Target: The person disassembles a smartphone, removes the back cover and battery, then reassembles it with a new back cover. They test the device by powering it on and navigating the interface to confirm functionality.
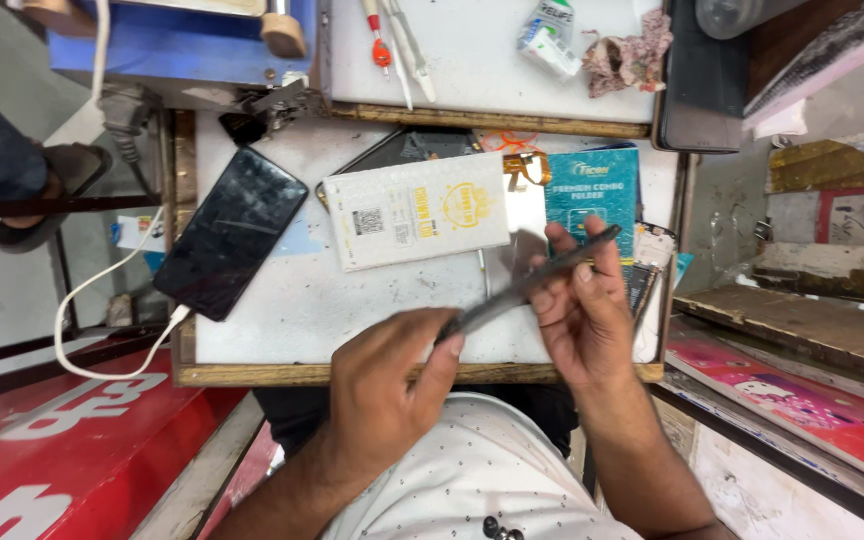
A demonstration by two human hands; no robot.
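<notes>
Both hands hold a thin dark phone (522, 288) edge-on above the white work table (292, 310). My left hand (387, 385) grips its near end with thumb and fingers. Its far end sits in my right hand (577, 310), fingers wrapped round the edge. A white rectangular box (414, 210) lies flat on the table just beyond the hands. A black phone (230, 232) lies screen up at the left, with a white cable (102, 300) plugged into its near end.
A teal packet (592, 190) and an orange flex cable (522, 165) lie past the white box. At the back are a white mat (482, 55) with a red-tipped tool (380, 45), tweezers, a small tube and a crumpled cloth (627, 55). Another person's sandalled foot (47, 190) shows left.
</notes>
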